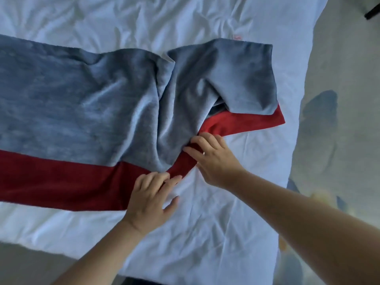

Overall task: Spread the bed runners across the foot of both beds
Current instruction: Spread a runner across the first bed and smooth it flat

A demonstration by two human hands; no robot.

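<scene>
A blue-grey bed runner [78, 95] with a red border band lies across the white bed [216, 233]. Its left part is flat; its right part is bunched and folded back, ending in a rumpled flap [242, 68]. My left hand [150, 200] rests on the red band's near edge, fingers pinching the cloth where it twists. My right hand [211, 159] grips the twisted red band just to the right of that. Only one bed and one runner are in view.
The bed's right edge runs down the right side, with a pale patterned carpet [339, 99] beyond it. A dark object [372, 14] shows at the top right corner. Floor shows at the lower left past the bed's near edge.
</scene>
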